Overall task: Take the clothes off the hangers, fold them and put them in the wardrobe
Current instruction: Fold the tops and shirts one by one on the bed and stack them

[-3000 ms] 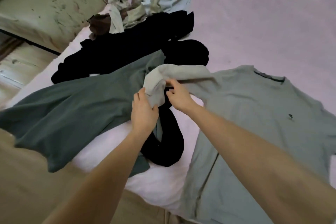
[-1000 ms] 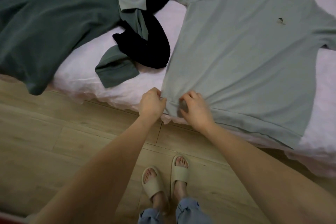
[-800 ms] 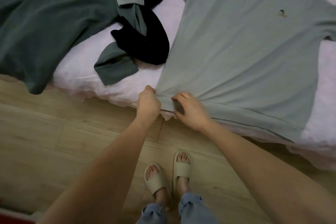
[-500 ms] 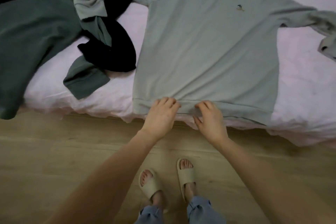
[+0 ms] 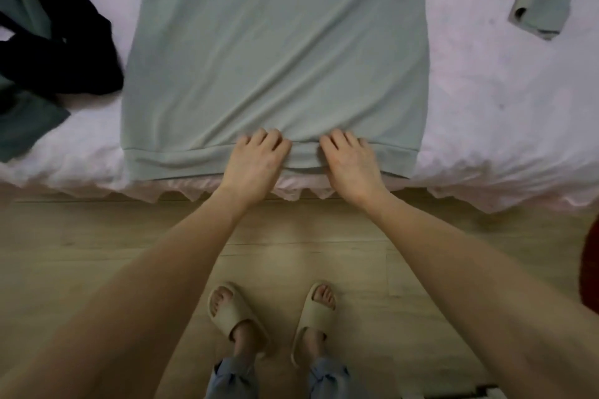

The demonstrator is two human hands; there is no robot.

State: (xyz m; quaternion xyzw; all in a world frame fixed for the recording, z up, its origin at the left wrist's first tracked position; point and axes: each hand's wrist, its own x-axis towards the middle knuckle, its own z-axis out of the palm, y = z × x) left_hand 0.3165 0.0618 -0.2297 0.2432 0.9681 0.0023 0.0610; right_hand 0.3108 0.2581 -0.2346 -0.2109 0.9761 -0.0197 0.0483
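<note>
A light green long-sleeved sweatshirt (image 5: 275, 52) lies flat, front up, on the pink bed sheet (image 5: 486, 107), its hem at the bed's near edge. My left hand (image 5: 256, 162) and my right hand (image 5: 351, 165) sit side by side on the middle of the hem, fingers curled over it, thumbs hidden beneath. Creases fan out from both hands and the hem bulges a little between them. The shirt's right sleeve (image 5: 534, 3) lies bent at the upper right. No hanger and no wardrobe are in view.
A black garment (image 5: 58, 58) and a dark green garment (image 5: 26, 126) lie bunched at the left of the bed. Below the bed is wooden floor (image 5: 81, 236), where my feet stand in beige slippers (image 5: 233, 314). A dark red object (image 5: 591, 269) shows at the right edge.
My hands went from the sleeve cuff to the hem's left corner, then slid to its middle. The sweatshirt now lies straighter, and the view has shifted right and down.
</note>
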